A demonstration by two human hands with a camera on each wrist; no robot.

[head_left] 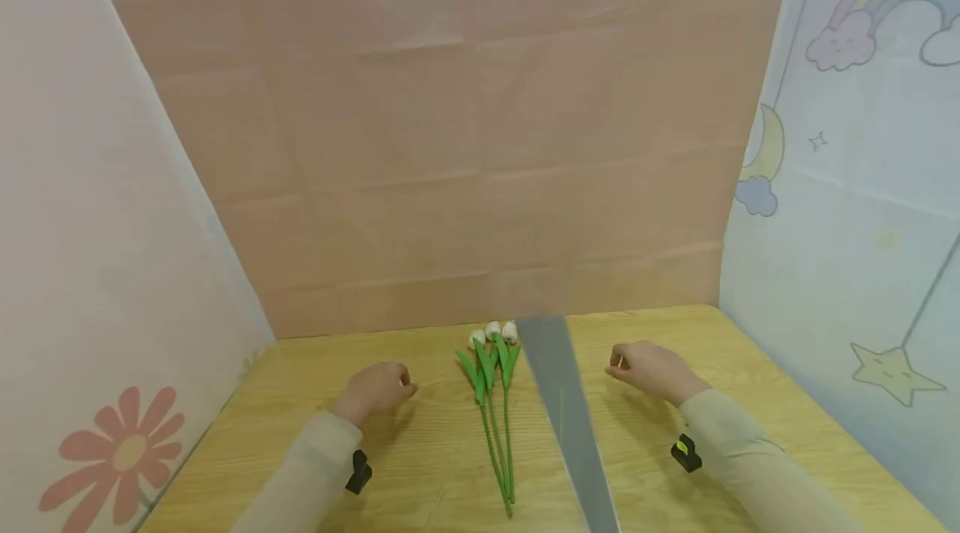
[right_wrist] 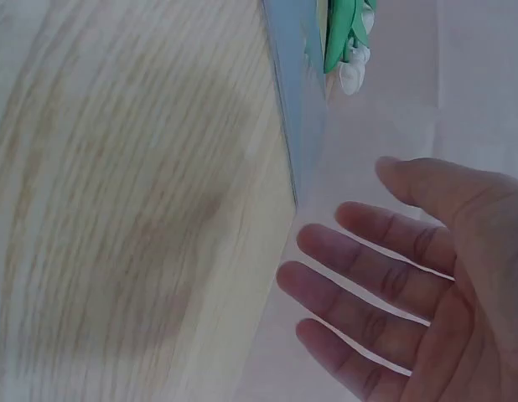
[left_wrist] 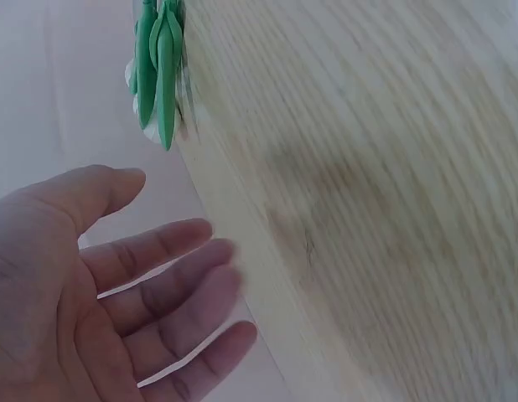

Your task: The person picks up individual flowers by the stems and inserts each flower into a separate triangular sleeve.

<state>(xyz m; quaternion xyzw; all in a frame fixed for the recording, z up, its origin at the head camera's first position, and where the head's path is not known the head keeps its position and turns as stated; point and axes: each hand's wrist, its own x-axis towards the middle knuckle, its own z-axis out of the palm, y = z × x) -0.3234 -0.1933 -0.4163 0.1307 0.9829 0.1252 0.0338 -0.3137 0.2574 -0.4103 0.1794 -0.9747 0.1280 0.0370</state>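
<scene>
Three artificial tulips [head_left: 495,391] lie on the table, white heads toward the back and green stems toward the front. To their right is a long tapering flower sleeve [head_left: 562,408], greyish and see-through, wider at the back. My left hand [head_left: 378,389] hovers left of the tulips, fingers loosely bent with nothing in them. On the other side of the sleeve, my right hand [head_left: 651,368] is held over the table, also holding nothing. Both wrist views show spread, relaxed fingers. Green leaves [left_wrist: 163,75] appear at the top of the left wrist view.
The wooden table [head_left: 420,466] meets a plain brownish backdrop [head_left: 480,141] at its back edge. Printed white panels flank it, with a red flower [head_left: 123,454] on the left and a star [head_left: 896,370] on the right. A black wrist-worn device [head_left: 686,453] sits below each cuff.
</scene>
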